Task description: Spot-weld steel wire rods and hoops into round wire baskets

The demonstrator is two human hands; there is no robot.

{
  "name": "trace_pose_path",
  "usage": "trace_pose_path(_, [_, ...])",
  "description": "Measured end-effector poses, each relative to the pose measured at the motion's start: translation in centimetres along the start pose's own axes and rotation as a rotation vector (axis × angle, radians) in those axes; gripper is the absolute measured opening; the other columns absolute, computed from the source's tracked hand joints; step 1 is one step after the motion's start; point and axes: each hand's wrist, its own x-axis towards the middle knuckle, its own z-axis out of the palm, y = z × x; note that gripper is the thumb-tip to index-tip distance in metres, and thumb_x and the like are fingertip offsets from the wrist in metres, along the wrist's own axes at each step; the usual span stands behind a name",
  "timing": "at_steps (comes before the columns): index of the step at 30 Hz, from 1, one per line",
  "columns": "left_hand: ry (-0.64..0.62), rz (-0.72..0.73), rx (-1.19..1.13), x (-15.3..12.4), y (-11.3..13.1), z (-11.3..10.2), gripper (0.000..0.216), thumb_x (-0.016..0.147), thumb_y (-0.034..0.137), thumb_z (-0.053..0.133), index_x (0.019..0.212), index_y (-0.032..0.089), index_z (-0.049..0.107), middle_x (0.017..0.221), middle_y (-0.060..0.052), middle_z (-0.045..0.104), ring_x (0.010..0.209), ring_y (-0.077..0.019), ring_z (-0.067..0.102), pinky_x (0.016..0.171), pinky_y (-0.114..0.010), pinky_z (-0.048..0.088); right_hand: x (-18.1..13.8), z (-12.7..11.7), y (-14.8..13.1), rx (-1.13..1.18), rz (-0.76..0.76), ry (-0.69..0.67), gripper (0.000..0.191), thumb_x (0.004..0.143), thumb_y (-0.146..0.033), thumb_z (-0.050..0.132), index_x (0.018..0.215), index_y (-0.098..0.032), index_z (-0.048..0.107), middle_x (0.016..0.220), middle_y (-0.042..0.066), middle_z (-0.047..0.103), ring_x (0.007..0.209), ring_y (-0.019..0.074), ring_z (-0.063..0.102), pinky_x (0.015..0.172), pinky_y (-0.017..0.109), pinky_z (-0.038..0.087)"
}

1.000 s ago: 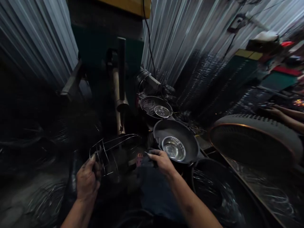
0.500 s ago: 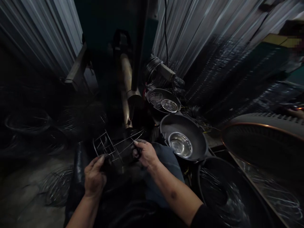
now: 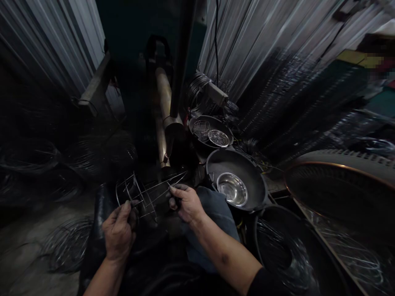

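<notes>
I watch through one head-worn camera, looking forward and down from just above the left hand (image 3: 119, 232) and right hand (image 3: 187, 203).

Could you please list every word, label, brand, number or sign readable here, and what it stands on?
None: no text can be read.
The wire frame, metal bowl and dark pan show no legible marking; any lettering elsewhere is too dark, small or blurred.

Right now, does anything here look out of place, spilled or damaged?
Nothing plainly spilled or damaged stands out, though much is dark. Only the wire coil on the floor, left of the left hand, looks untidy: loose strands stray outward.
</notes>
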Motion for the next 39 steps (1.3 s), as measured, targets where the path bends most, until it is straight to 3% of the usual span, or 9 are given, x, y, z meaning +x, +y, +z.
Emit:
trace_pose_path(12, [-0.011, 0.059, 0.04, 1.1, 1.0, 1.4, 0.043, 0.063, 0.052, 0.072, 0.079, 0.012, 0.068, 0.045, 0.005, 0.045, 0.035, -0.007, 0.037, 0.033, -0.019, 0.028, 1.7, 1.1, 0.0, 0.086, -0.081, -0.029, 0.038, 0.047, -0.033, 0.087, 0.066, -0.014, 0.06, 0.052, 0.0, 0.064, 0.032, 0.006, 0.046, 0.031, 0.016, 0.03])
trace_pose_path(25, [-0.084, 0.05, 0.006, 2.8, 2.3, 2.8, 0.045, 0.063, 0.052, 0.073, 0.085, 0.013, 0.069, 0.05, 0.004, 0.051, 0.038, -0.0083, 0.043, 0.035, -0.019, 0.032, 2.8, 2.5, -1.4, 0.103, -0.16, -0.027, 0.036, 0.048, -0.031, 0.087, 0.064, -0.014, 0.059, 0.051, -0.001, 0.062, 0.032, 0.0059, 0.044, 0.03, 0.016, 0.028])
trace_pose_path(35, [-0.084, 0.075, 0.039, 2.5, 4.2, 4.3, 0.037, 0.066, 0.05, 0.069, 0.077, 0.014, 0.066, 0.043, 0.007, 0.041, 0.032, -0.0054, 0.032, 0.031, -0.018, 0.022, 3.8, 3.6, -2.8, 0.112, -0.184, 0.013, 0.034, 0.045, -0.025, 0.087, 0.064, -0.014, 0.061, 0.051, -0.001, 0.062, 0.033, 0.0055, 0.043, 0.032, 0.017, 0.029])
trace_pose_path(39, [-0.05, 0.055, 0.032, 2.4, 4.6, 4.6, 0.034, 0.066, 0.048, 0.07, 0.068, 0.015, 0.06, 0.042, 0.007, 0.041, 0.031, -0.0055, 0.032, 0.029, -0.018, 0.021, 4.1, 3.9, -2.9, 0.105, -0.183, 0.013, 0.03, 0.051, -0.022, 0.085, 0.066, -0.014, 0.059, 0.051, -0.001, 0.061, 0.033, 0.0054, 0.042, 0.032, 0.017, 0.026])
